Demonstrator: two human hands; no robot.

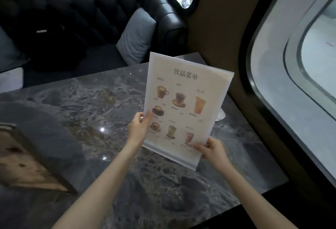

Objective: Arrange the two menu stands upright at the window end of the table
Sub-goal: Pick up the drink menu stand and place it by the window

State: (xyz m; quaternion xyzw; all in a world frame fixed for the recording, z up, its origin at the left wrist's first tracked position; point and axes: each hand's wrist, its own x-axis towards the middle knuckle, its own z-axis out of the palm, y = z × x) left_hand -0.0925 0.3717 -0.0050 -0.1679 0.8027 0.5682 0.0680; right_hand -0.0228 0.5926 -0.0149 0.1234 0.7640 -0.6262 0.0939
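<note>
Clear acrylic drinks menu stand [185,105], gripped by left hand [139,128] and right hand [211,149], hovers near the marble table [87,105]'s window edge, unplaced; second stand [27,157] lies flat at the left edge.

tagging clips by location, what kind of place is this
Probably a cafe or lounge booth by a window. A drinks menu stand is held in both hands over a marble table, with a dark tufted sofa behind and a rounded window alongside.

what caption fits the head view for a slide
Both hands, left hand and right hand, hold a drinks menu stand over the marble table by the window.
</note>
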